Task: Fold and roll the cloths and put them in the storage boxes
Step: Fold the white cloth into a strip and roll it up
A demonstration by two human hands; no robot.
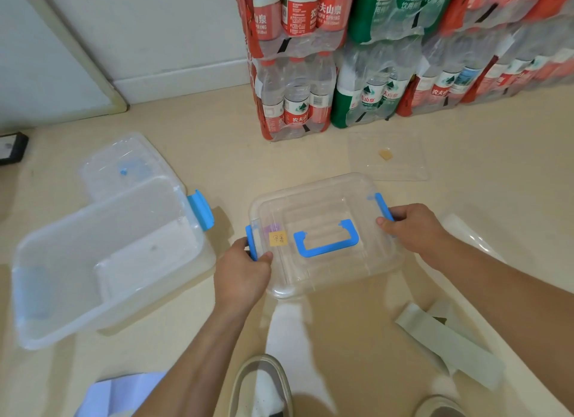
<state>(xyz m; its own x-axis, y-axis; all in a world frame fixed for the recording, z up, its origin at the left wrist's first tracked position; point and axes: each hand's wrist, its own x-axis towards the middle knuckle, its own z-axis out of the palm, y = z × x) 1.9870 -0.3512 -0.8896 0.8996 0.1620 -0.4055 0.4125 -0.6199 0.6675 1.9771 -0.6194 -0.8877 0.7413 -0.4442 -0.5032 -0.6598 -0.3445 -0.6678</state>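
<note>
A small clear storage box (326, 199) with its lid on, a blue carry handle and a yellow label, is held above the floor in the middle of the view. My left hand (245, 270) grips its left blue latch. My right hand (413, 227) grips the right blue latch. To the left stands a larger clear storage box (62, 292), open, with a blue latch on its right end; a clear lid lies behind it. A pale blue cloth (121, 391) shows at the bottom left edge. A pale green folded cloth (450, 339) lies at the lower right.
Shrink-wrapped packs of water bottles (357, 59) are stacked against the wall at the back. Another clear lid (388, 155) lies flat on the floor in front of them. A black object (12, 147) sits at the far left. My shoes (261, 385) show at the bottom.
</note>
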